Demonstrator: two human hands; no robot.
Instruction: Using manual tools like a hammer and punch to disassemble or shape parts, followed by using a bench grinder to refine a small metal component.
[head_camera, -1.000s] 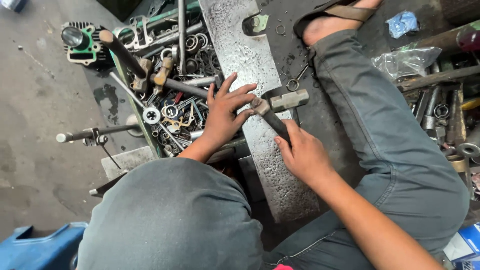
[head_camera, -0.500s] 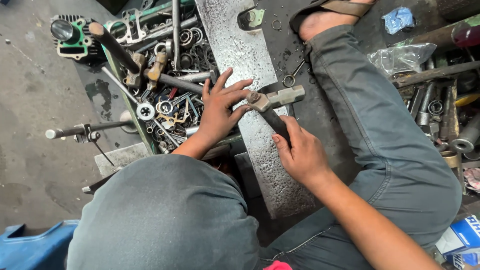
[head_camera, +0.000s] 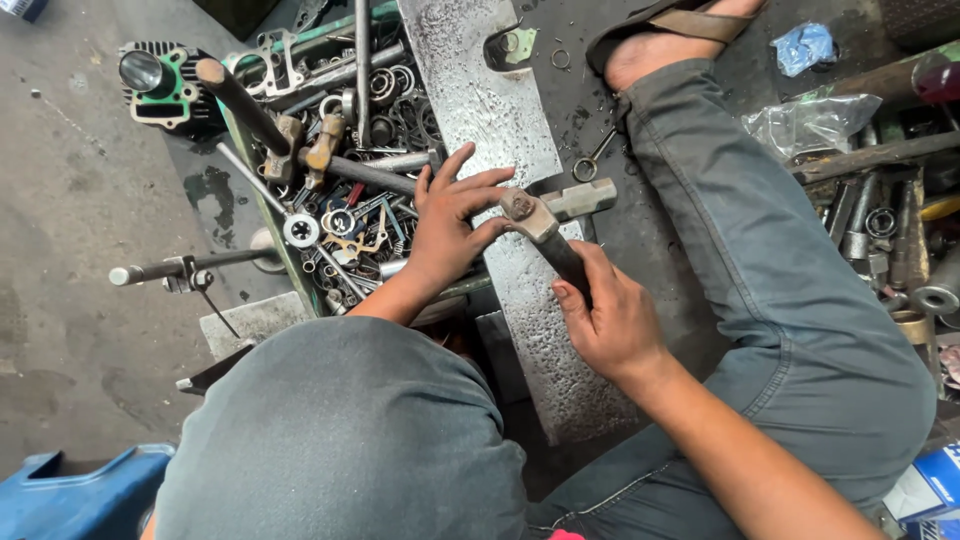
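Note:
My right hand (head_camera: 605, 320) grips the dark handle of a hammer (head_camera: 548, 228), whose metal head lies over a pitted grey steel plate (head_camera: 478, 90) on the floor. My left hand (head_camera: 452, 225) is spread flat with fingers apart, resting at the plate's left edge right beside the hammer head; its thumb touches the head. Whatever sits under the palm is hidden. Both my knees in grey trousers frame the view.
A green tray (head_camera: 300, 270) left of the plate holds several wrenches, rings and rods. A cylinder head (head_camera: 160, 85) sits at the back left. A long rod (head_camera: 180, 268) lies on the concrete. Pipes and parts (head_camera: 880, 230) crowd the right. A blue container (head_camera: 70, 495) is bottom left.
The view has shifted slightly. My left hand stays spread by the hammer head, and my right hand keeps its grip on the handle.

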